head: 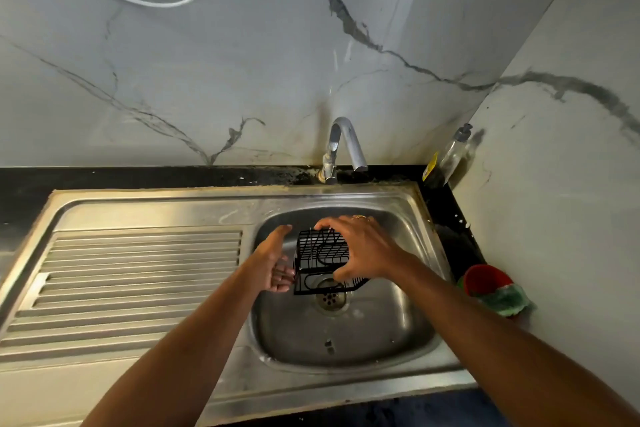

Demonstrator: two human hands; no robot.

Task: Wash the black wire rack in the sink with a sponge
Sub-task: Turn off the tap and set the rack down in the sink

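Note:
A small black wire rack [318, 255] is held over the drain inside the steel sink [381, 333]. My right hand [363, 248] grips it from the right, fingers over its top edge and thumb at its lower front. My left hand [275, 262] is at the rack's left side, palm turned up toward it and fingers straight, fingertips close to or touching its lower left corner. A green sponge [507, 300] lies on the black counter at the right, against a red bowl [486, 279]. No water runs from the tap [343, 149].
A ribbed steel draining board [131, 281] lies left of the basin. A dish soap bottle [446, 159] leans in the back right corner. Marble walls close in behind and on the right. The drain strainer [330, 298] sits in the basin floor.

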